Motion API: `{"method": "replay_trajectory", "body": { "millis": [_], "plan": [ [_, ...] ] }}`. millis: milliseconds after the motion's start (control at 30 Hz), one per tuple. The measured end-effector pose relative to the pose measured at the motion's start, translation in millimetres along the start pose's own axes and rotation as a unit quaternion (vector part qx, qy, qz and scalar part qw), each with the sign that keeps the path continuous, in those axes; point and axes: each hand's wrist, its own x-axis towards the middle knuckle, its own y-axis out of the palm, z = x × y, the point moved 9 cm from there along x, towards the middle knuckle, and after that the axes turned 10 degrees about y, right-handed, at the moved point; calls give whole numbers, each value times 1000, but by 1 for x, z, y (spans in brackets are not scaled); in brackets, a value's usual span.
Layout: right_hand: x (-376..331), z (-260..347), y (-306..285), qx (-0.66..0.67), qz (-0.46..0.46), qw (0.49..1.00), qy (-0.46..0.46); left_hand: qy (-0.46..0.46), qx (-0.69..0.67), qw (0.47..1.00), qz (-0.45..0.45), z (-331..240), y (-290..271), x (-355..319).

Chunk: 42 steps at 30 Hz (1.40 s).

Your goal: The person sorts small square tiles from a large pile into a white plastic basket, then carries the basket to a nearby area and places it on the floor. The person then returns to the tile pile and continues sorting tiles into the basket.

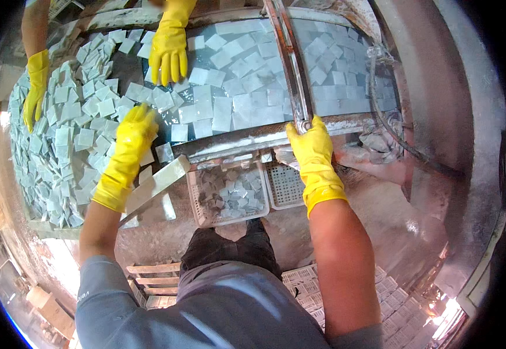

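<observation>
Both my hands wear yellow rubber gloves. My left hand is at the near edge of a heap of pale grey-green stone tiles, beside the wet belt. Its fingers are curled down among the tiles, and what they hold, if anything, is hidden. My right hand is closed round the near end of a rusty metal bar that crosses above the belt. Square tiles lie loosely spread on the wet surface, some overlapping, on both sides of the bar.
Across from me, a co-worker's yellow-gloved hands reach over the tiles. Below the belt's near rim stand a white crate of broken tile pieces and a perforated basket. A pale strip slants by my left forearm; a dark hose hangs at right.
</observation>
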Motion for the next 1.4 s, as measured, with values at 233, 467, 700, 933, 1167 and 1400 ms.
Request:
{"method": "replay_trajectory", "body": {
  "millis": [233, 467, 700, 933, 1167, 1400],
  "plan": [
    [-3, 13, -9, -26, -36, 999, 5, -139, 54, 988, 38, -54, 18, 14],
    [-3, 9, -13, -20, -17, 999, 18, -256, -84, 953, 135, -79, 36, 34],
    [-1, 13, -15, -23, -32, 999, -4, -145, -319, 936, 32, -70, -21, 38],
    [-17, 18, -23, -1, 28, 999, -15, -198, -196, 938, -206, -116, -97, -97],
    [-10, 12, -1, 109, 63, 991, -45, -160, -294, 930, -153, -319, -94, -162],
    [-16, -54, -18, 240, 142, 949, -144, -235, -427, 872, 52, -404, -91, -230]
  ]
}}
